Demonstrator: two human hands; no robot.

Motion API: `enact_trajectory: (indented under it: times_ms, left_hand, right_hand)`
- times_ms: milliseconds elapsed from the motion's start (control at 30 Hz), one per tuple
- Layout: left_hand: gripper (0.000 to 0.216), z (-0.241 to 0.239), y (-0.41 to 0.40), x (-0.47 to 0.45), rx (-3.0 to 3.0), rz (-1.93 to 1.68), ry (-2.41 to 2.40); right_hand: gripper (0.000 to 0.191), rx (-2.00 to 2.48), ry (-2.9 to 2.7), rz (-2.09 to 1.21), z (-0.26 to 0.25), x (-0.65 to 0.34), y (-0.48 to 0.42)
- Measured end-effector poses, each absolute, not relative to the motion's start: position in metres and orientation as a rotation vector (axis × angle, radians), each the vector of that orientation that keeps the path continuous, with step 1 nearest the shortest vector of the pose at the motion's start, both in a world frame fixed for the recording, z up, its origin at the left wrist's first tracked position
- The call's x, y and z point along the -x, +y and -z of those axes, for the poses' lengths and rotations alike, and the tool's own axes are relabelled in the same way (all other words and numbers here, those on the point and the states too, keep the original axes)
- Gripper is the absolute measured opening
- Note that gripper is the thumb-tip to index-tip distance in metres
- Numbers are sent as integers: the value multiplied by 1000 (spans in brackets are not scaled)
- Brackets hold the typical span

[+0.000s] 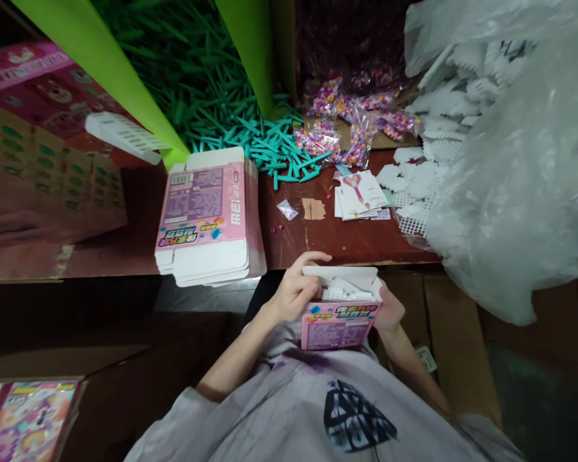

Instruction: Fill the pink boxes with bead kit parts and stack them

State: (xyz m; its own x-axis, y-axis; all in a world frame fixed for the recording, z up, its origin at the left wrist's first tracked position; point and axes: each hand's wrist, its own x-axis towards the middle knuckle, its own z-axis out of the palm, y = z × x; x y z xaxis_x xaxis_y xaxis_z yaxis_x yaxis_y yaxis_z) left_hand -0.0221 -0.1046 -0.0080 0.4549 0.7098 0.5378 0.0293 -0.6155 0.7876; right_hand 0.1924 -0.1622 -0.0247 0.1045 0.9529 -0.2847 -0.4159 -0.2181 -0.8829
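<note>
Grasping a small, pink-and-purple printed cardboard box [340, 327] by its left edge and white upper flap [340, 273] with the left hand [296, 290], and by its right side with the right hand [390, 309]. Keeping the box directly between the hands, just off the near edge of the red-brown surface [289, 250]. Containing white gridded pieces [349, 294] in its open mouth. Facing, beyond, flat stacked cartons [202, 205], tapering teal sticks [289, 149], crinkled clear packets of colourful beads [318, 140], and perforated white plates [417, 196] beside a cloudy, wrinkled plastic bag [510, 186].
</note>
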Motion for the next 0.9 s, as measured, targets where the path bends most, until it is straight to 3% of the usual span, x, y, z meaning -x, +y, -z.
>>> enact_trajectory:
  times_ms: [133, 233, 333, 400, 467, 533, 567, 667, 767, 900]
  left_hand:
    - [48, 16, -115, 7, -1475, -1222, 720]
    - [47, 19, -118, -3, -1100, -1115, 796]
    - [70, 18, -118, -11, -886, -1048, 750]
    - [83, 20, -119, -15, -836, -1114, 674]
    - [69, 23, -121, -17, -848, -1243, 642]
    - [26, 28, -125, -18, -961, -1344, 620]
    - [14, 30, -126, -19, -1038, -1370, 616]
    - [16, 31, -129, -22, -1174, -1407, 706]
    - [39, 23, -129, -28, -1049, -1375, 873]
    - [16, 12, -128, -28, -1084, -1259, 1026]
  right_hand:
    - [74, 1180, -759, -1478, 14, -193, -159]
    - [61, 1179, -744, -1545, 9, -194, -157]
    - [43, 1182, -729, -1607, 10, -196, -153]
    - [43, 1205, -708, -1533, 12, -198, -150]
    - [36, 1186, -744, -1382, 16, -199, -148]
    - [16, 1111, -888, -1231, 20, -199, -149]
    - [12, 1083, -973, -1166, 21, -198, -150]
    - [14, 1151, -1082, -1010, 24, -196, -154]
    - [18, 1314, -1011, -901, 23, -193, -154]
    - [12, 1446, -1077, -839, 22, -192, -152]
